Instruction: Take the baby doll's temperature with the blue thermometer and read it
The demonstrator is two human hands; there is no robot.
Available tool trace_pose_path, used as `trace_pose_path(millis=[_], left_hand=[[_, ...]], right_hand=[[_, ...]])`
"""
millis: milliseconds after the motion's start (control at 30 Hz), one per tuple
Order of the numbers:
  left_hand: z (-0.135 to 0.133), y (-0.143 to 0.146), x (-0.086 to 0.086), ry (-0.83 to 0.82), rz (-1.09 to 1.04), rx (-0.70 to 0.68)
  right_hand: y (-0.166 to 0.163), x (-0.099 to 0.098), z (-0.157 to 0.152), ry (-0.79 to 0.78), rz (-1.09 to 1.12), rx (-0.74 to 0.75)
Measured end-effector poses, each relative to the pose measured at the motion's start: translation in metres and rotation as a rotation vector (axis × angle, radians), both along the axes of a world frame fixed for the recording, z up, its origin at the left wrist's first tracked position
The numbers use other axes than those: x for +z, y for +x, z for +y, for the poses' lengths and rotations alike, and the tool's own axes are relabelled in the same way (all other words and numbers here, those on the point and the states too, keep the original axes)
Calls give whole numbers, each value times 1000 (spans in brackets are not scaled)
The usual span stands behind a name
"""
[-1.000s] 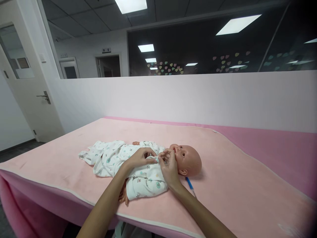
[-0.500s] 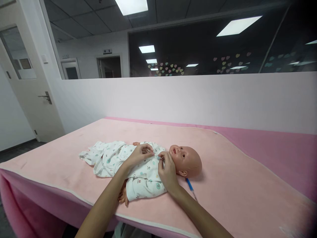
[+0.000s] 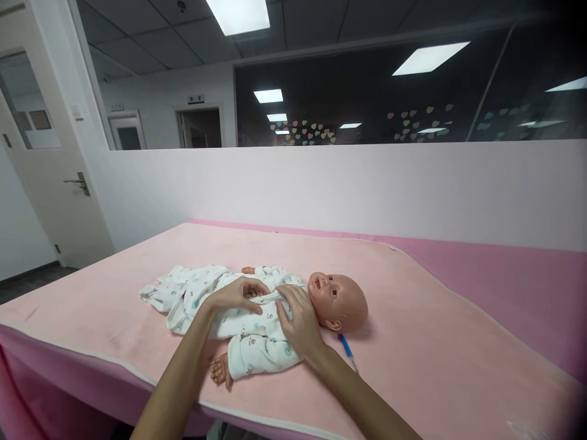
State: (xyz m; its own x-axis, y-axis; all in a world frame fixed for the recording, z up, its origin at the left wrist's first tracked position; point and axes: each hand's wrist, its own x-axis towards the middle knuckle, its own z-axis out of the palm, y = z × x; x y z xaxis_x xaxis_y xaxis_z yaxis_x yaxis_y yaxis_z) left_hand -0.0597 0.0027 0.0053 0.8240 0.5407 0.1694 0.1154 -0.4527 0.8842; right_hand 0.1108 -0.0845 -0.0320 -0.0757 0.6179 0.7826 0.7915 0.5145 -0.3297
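Beneath the left hand [image 3: 238, 294] and right hand [image 3: 299, 318], grips unclear, lies the patterned outfit [image 3: 251, 324].

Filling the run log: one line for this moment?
left hand: on outfit front | right hand: on outfit near neck | doll: on back | blue stick: beside doll

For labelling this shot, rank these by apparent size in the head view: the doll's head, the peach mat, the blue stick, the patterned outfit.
1. Peach mat
2. Patterned outfit
3. Doll's head
4. Blue stick
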Motion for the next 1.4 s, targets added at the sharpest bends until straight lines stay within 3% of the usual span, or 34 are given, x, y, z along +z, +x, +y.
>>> trace_pose_path(millis=[167,467,1067,1400], left_hand=[[5,-2,-7,-122,-33,20],[3,-1,-8,-235,-116,122],[4,2,-10,-238,-205,119],[3,1,-9,-198,-222,84]], right_hand=[[-10,9,13,-77,-85,8],[-9,4,16,-124,48,31],[-9,7,21,-181,208,-1],[-8,3,20,-140,147,8]])
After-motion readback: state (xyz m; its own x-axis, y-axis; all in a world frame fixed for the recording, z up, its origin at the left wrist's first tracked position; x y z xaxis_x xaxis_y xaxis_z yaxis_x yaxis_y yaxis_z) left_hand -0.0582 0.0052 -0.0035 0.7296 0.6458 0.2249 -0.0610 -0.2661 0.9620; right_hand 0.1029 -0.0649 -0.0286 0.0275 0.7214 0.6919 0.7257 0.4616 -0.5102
